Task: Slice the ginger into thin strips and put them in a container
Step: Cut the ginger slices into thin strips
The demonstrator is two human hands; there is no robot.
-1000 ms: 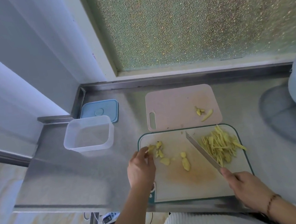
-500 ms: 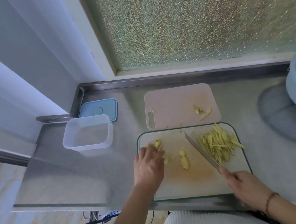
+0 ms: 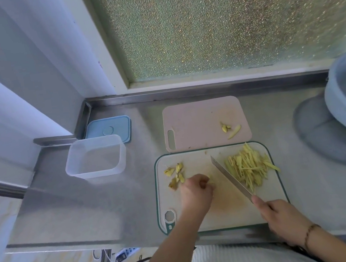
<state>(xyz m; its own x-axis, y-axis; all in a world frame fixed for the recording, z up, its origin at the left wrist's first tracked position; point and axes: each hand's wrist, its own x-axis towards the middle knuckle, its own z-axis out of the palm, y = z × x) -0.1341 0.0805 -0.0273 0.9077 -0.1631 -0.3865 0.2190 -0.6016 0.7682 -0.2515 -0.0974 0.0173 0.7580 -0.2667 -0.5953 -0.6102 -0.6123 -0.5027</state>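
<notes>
A brushed stainless-steel counter (image 3: 119, 197) runs below a pebbled frosted-glass window (image 3: 229, 19). On its green-rimmed white cutting board (image 3: 225, 215), pale yellow ginger strips (image 3: 249, 167) pile right. The curled left hand (image 3: 195, 191) pinches a ginger piece; the right hand (image 3: 281, 217) grips a steel knife (image 3: 230, 177). Left of the board stands a clear plastic container (image 3: 95, 157).

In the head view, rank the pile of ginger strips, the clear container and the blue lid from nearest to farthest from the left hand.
From the left hand:
1. Pile of ginger strips, to its right on the white cutting board, past the knife blade.
2. Clear container, off to its left on the steel counter.
3. Blue lid, behind the container, toward the corner.
</notes>
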